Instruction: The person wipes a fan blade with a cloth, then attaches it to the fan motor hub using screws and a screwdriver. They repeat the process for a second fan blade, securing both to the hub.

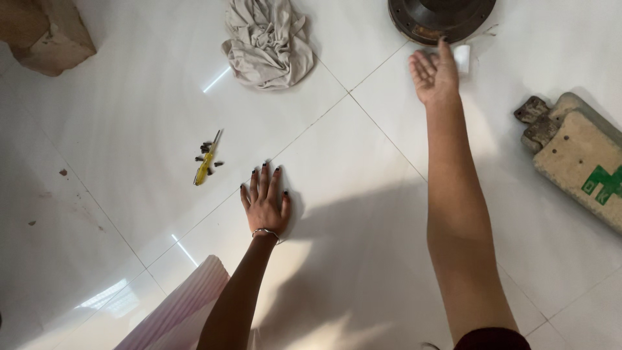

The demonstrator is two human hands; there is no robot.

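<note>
The right hand (434,74) is stretched far out with open fingers, holding nothing, just beside a small white piece (462,58) and the dark round metal base (440,18). The left hand (264,201) lies flat, fingers spread, on the shiny white tile floor (363,194). A yellow screwdriver (206,165) with dark screws (206,150) lies near it, and a crumpled grey cloth (267,40) lies farther off.

Left hand (265,198), centre of frame: palm down, fingers spread and pointing up-frame, dark nails, thin bangle at wrist. Right hand (435,72), upper right of frame: arm fully extended, hand open, palm facing left, fingers loosely together.
</note>
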